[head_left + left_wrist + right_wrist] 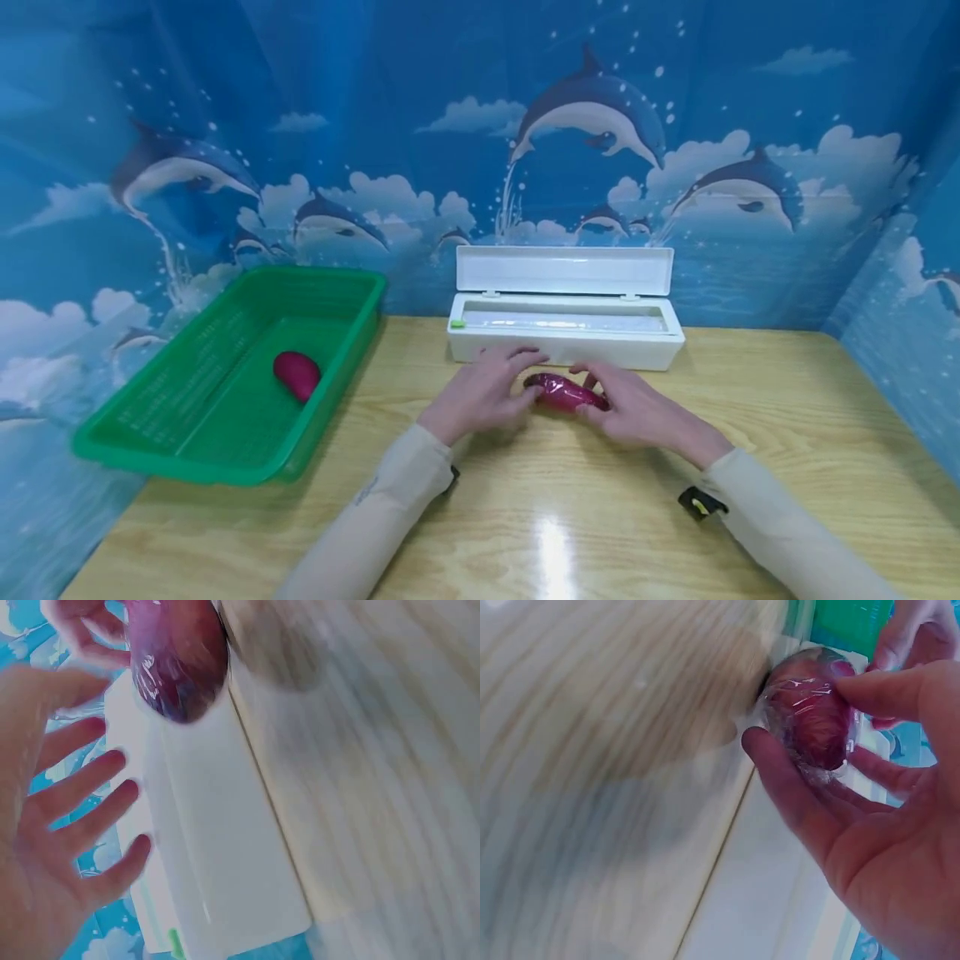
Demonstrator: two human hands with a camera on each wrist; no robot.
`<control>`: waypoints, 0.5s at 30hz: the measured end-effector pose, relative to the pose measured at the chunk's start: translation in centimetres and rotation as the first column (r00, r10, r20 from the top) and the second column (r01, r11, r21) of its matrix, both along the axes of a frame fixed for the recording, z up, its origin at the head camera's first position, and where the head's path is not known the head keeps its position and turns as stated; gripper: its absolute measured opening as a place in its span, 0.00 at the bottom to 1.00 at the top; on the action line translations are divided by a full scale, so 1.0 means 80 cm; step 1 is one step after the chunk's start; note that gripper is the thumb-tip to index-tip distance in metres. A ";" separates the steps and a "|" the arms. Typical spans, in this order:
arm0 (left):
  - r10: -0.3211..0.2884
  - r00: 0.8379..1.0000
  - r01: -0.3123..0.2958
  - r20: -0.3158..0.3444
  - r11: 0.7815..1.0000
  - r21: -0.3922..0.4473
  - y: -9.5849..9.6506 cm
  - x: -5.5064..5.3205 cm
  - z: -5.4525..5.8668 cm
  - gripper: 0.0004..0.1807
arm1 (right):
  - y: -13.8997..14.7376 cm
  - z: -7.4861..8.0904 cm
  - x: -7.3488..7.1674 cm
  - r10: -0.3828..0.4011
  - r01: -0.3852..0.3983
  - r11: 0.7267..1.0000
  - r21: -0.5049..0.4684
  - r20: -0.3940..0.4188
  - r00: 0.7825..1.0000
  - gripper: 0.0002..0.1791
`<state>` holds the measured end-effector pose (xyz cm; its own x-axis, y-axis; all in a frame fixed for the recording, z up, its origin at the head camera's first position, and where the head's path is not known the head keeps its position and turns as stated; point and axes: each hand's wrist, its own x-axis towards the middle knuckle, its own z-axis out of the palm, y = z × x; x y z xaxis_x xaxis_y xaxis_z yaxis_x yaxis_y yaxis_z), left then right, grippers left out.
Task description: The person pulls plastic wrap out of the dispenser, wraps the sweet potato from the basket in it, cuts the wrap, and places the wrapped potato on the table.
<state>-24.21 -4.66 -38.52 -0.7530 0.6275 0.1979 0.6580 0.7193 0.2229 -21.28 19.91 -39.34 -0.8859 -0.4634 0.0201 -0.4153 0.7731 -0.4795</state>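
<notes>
A purplish-red, oblong piece of produce (pixel 558 392), shaped like a sweet potato, is wrapped in shiny clear film. My right hand (pixel 637 408) grips its right end between thumb and fingers; in the right wrist view, loose film bunches at that end of the wrapped produce (pixel 810 712). At the other end is my left hand (pixel 491 392), its thumb close to the tip. Seen from the left wrist, the fingers of the left hand (pixel 82 802) are spread and extended, with the produce beyond them. Right behind both hands stands a white cling film dispenser (pixel 570 354), lid raised.
Film lies inside the dispenser, and a green slider (pixel 457 324) sits at its left end. To the left, a green plastic basket (pixel 292 462) contains one unwrapped purplish-red piece (pixel 297 375). Behind the wooden table (pixel 465 533) hangs a blue dolphin-print backdrop (pixel 420 100).
</notes>
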 end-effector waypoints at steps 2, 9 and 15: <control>0.049 0.987 -0.051 -0.156 0.999 -0.009 0.002 -0.001 0.002 0.26 | 0.005 0.001 0.001 -0.018 0.018 1.000 -0.013 0.006 1.000 0.27; 0.224 0.903 -0.266 -0.368 0.962 -0.068 0.003 -0.008 -0.004 0.24 | 0.011 -0.002 0.004 -0.027 0.033 0.998 0.057 -0.115 0.993 0.26; 0.275 0.889 -0.326 -0.366 0.942 -0.083 0.007 -0.016 -0.010 0.24 | 0.003 -0.005 0.004 -0.091 0.096 0.995 0.029 -0.136 0.987 0.32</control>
